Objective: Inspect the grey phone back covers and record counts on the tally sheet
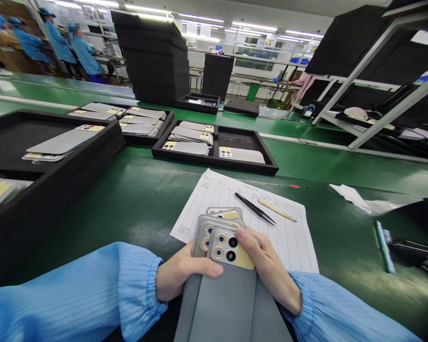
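Rows of bright tube lights [255, 26] hang beneath a pale ceiling [267, 8] in a factory hall. A long green workbench [139, 199], crossed by a pale strip [285, 138], spans the foreground; white-framed shelving [257, 59] lines the far side, while a slanting metal rack [356, 73] bearing dark panels [342, 42] stands at right.

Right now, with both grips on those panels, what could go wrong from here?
The panels overlap unevenly, so one might slide off the others if the left grip or right grip loosens. The right grip's thumb sits close beside the upper black camera ring, which it could smudge. The dark tweezers lie on the printed sheet near the right grip; a careless sweep might knock them.
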`<control>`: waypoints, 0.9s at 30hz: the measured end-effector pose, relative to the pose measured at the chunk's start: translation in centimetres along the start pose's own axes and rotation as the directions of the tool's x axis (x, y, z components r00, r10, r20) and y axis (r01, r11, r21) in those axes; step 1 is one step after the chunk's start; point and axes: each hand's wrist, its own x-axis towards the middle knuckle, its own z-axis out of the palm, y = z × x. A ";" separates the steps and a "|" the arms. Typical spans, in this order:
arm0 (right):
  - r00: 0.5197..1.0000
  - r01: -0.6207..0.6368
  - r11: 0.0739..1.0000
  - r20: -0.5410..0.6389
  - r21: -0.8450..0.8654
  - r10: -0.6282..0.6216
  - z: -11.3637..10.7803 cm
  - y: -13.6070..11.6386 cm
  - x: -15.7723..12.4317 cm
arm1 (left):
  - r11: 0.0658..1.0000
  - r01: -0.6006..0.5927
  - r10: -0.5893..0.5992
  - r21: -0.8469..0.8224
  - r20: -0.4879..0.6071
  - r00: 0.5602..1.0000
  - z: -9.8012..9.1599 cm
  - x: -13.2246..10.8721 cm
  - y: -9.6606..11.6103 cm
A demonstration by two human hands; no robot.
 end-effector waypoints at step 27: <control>0.929 0.196 0.962 -0.349 0.189 -0.121 -4.0 -0.6 1.1 | 0.985 -0.147 0.116 -0.086 -0.285 0.951 0.2 -0.4 0.5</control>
